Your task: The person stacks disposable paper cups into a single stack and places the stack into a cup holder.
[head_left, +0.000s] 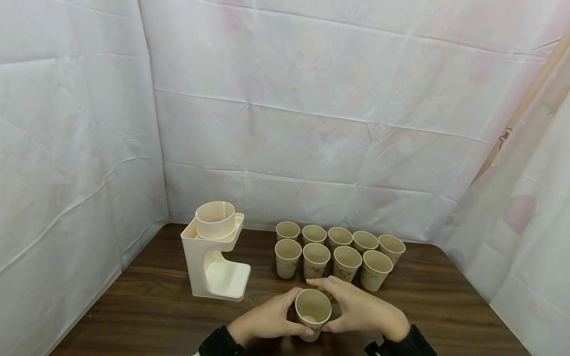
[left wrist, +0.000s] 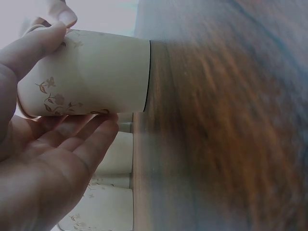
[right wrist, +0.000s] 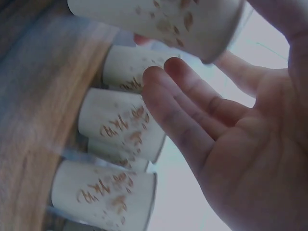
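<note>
A beige paper cup [head_left: 313,307] with a brown floral print stands upright between both hands, its base close to the tabletop. My left hand [head_left: 277,316] holds it from the left, thumb on the near side and fingers round the far side; in the left wrist view the cup wall [left wrist: 96,72] lies between that thumb and fingers. On the right, my right hand [head_left: 362,309] is spread about the cup, thumb near its front and index finger reaching past the far rim. Its other fingers [right wrist: 180,127] are loosely bent and apart from the cup in the right wrist view.
Behind the hands, several matching paper cups [head_left: 316,259] stand upright in two rows. A cream-coloured stand [head_left: 198,269] with a round holder [head_left: 215,228] on top and a flat base sits to the left. White cloth [head_left: 289,138] hangs around the dark wooden table [head_left: 147,306].
</note>
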`<state>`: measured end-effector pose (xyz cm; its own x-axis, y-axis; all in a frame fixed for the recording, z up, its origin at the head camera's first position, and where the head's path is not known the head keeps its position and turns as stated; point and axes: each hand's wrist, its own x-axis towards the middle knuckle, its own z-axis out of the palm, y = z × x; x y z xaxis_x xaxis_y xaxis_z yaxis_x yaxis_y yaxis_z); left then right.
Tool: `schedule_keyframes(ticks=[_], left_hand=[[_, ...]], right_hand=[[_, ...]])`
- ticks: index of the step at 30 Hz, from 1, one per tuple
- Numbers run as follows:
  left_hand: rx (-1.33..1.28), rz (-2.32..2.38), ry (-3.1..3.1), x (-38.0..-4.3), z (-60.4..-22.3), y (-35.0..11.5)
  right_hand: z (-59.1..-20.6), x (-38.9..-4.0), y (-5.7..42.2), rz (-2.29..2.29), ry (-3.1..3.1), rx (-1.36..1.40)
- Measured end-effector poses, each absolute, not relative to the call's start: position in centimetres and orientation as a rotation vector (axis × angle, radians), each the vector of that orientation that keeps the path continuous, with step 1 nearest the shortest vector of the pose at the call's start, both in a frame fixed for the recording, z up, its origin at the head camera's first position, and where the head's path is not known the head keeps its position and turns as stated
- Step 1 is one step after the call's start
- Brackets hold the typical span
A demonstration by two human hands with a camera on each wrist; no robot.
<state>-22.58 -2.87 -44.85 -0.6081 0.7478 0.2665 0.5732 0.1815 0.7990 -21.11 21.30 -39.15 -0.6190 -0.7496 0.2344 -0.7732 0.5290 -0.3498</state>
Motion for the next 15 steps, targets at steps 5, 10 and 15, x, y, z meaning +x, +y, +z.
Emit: schedule_keyframes(ticks=[5, 10, 15], left_hand=[[1.276, 1.389, 2.288, -22.5, -44.9, -2.9], [1.226, 1.463, 2.188, -22.5, -44.9, -2.9], [1.191, 1.53, 2.095, -22.6, -45.0, -2.8]], right_hand=[[-38.4, -21.3, 22.2, 0.701, -2.753, 1.275], [-37.8, -21.7, 23.3, 0.665, -2.727, 1.154], [-37.1, -21.9, 24.3, 0.597, -2.642, 1.087]])
